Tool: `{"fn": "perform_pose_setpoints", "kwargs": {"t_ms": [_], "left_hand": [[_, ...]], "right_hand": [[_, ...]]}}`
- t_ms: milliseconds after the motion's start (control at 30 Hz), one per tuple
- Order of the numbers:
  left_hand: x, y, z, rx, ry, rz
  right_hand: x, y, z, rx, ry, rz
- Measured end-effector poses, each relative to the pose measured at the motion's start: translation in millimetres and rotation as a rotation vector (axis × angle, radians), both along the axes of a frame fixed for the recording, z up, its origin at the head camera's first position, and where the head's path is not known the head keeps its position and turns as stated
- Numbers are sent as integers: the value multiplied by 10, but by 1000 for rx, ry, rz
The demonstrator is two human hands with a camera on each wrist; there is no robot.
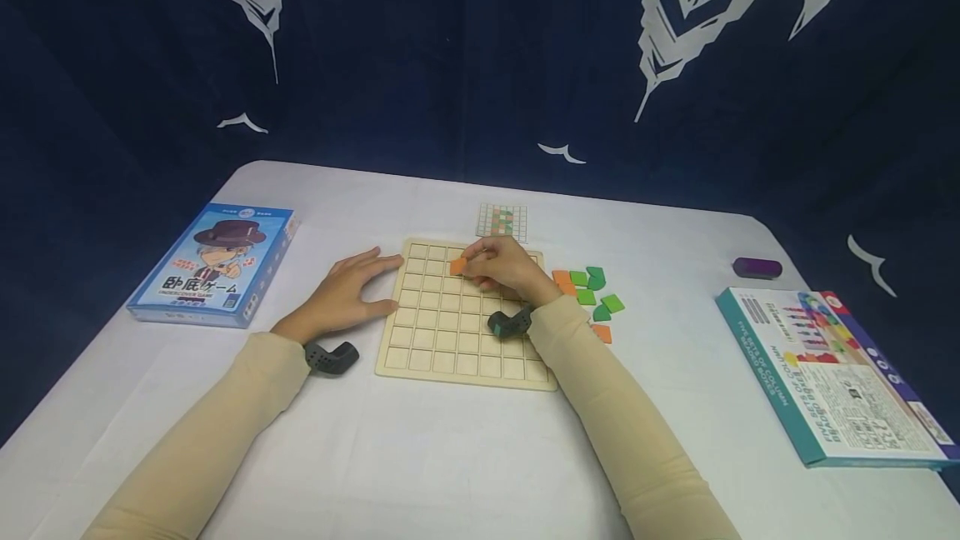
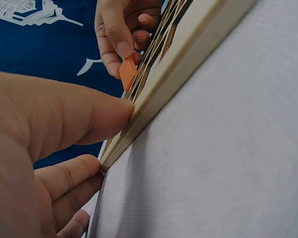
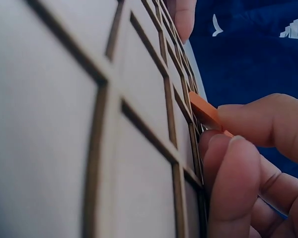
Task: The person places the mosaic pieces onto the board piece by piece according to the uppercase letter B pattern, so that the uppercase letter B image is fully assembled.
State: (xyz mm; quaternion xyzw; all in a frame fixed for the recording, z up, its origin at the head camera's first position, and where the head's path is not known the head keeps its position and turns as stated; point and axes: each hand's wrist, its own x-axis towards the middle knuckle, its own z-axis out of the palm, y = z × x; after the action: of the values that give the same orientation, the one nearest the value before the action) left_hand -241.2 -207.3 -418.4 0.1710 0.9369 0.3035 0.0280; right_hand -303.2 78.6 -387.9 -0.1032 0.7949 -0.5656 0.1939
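My right hand (image 1: 506, 265) pinches an orange tile (image 1: 458, 267) between thumb and fingers, over the upper part of a wooden grid board (image 1: 442, 365). In the right wrist view, the tile (image 3: 204, 110) tilts with one edge at the grid ridges; a second bit of orange shows among the fingers. My left hand (image 1: 341, 294) rests at the board's left edge, thumb and fingers spread and fairly straight. The left wrist view shows its thumb (image 2: 104, 116) touching the board's side. Right of the board lie several loose tiles, among them a green tile (image 1: 612, 303) and an orange tile (image 1: 602, 333).
Behind the board lies a small pattern card (image 1: 501, 222) with a coloured grid. A blue game box (image 1: 213, 265) sits at the left. On the right are a white and teal box (image 1: 832, 373) and a dark purple object (image 1: 757, 267). A white cloth covers the table (image 1: 360, 457).
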Motion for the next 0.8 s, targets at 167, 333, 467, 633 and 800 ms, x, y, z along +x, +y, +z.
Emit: {"fn": "perform_pose_setpoints", "kwargs": {"t_ms": [167,333,467,633,800], "left_hand": [[1,5,-2,-5,7,2],[0,5,-7,-1,7,-1],[-10,1,-14,0,8,-3],[-13,-1,-16,0,8,-3],[1,1,-7,1,3,2]], "right_hand": [[14,-17,13,56,27,1],[5,-56,1,121,93,18],[-9,-73,-12,146,119,21],[-13,-75,-11,152,104,13],[8,-60,21,138,70,26]]}}
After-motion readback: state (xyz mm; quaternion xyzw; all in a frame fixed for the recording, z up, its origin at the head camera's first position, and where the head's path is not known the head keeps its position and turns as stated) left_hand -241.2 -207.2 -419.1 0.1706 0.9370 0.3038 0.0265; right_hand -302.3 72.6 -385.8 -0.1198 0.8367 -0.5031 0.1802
